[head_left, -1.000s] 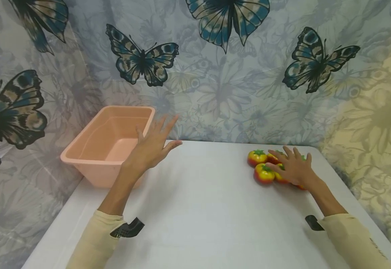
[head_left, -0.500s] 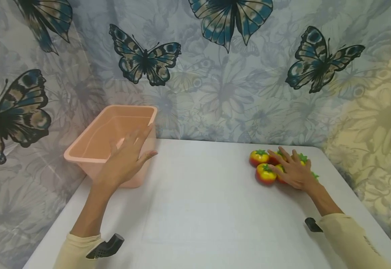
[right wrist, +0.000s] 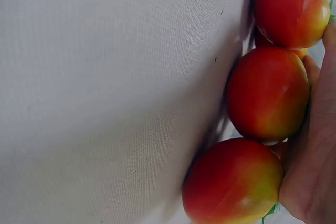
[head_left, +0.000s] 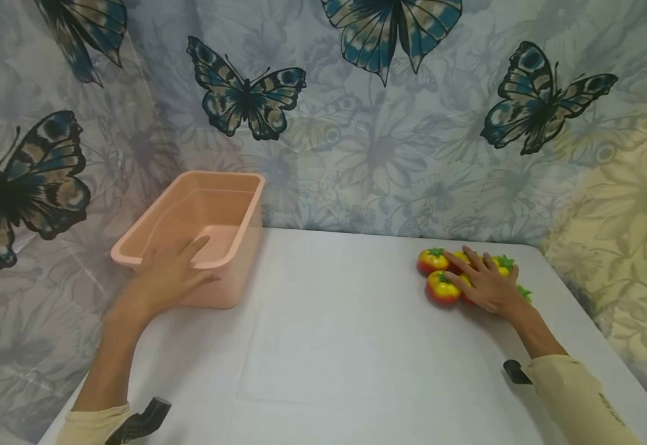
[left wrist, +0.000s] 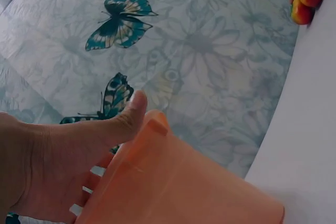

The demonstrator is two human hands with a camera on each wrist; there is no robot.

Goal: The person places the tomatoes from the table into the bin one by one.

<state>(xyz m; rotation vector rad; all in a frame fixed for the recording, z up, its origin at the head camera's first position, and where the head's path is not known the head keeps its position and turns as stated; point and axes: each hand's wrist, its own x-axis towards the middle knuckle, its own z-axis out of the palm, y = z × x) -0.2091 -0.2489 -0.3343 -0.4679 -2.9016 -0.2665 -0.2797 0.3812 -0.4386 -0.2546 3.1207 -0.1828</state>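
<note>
A peach-coloured plastic basin (head_left: 245, 259) stands at the back left of the white table. My left hand (head_left: 159, 281) is at its near rim; in the left wrist view the thumb (left wrist: 128, 119) lies on the near side, with the other fingers partly hidden behind the rim. Whether they touch it I cannot tell. Several tomato-like red-and-yellow fruits (head_left: 442, 289) with green leafy tops sit bunched at the back right. Over them my right hand (head_left: 490, 287) is spread, hiding some. In the right wrist view its palm lies close beside the fruits (right wrist: 268, 93).
The white table (head_left: 323, 346) stretches between basin and fruits. Behind it hangs a flowered wall covering (head_left: 367, 154) with large butterflies. A black strap piece (head_left: 145, 420) shows at the left cuff, another (head_left: 516, 372) at the right cuff.
My left hand has moved left and down, from beside the basin's right side to its near rim. The right hand has settled slightly lower over the fruits. The head view has shifted slightly.
</note>
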